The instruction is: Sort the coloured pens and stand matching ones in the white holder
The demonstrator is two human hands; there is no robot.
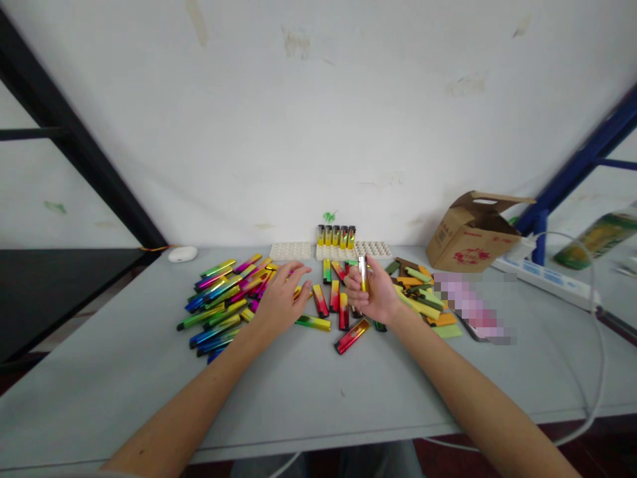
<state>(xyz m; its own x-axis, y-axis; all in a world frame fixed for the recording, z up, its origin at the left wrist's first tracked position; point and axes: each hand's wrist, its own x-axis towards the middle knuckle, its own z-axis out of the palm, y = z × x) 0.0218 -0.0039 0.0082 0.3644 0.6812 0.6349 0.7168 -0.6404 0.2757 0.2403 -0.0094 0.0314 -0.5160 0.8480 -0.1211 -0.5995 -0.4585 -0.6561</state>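
My right hand (381, 297) is wrapped round a lighter (363, 273) with a silvery top and yellow body, held upright above the table. My left hand (283, 299) hovers at the right edge of a pile of shiny coloured lighters (219, 305); its fingers are apart and curved, and I see nothing in them. Between the hands lie several red-and-yellow lighters (334, 296) and a green-yellow lighter (313, 322). Nearest me is a red-gold lighter (352, 336). Several lighters (336, 236) stand upright in a white holed tray (334, 253) by the wall.
Two more holed trays, a left one (291, 251) and a right one (374, 249), flank the middle tray. Matte yellow, orange and green lighters (423, 299) lie right of my hand. Beyond them are a blurred phone (470, 305), a cardboard box (470, 239), a power strip (547, 279) and a white case (182, 254).
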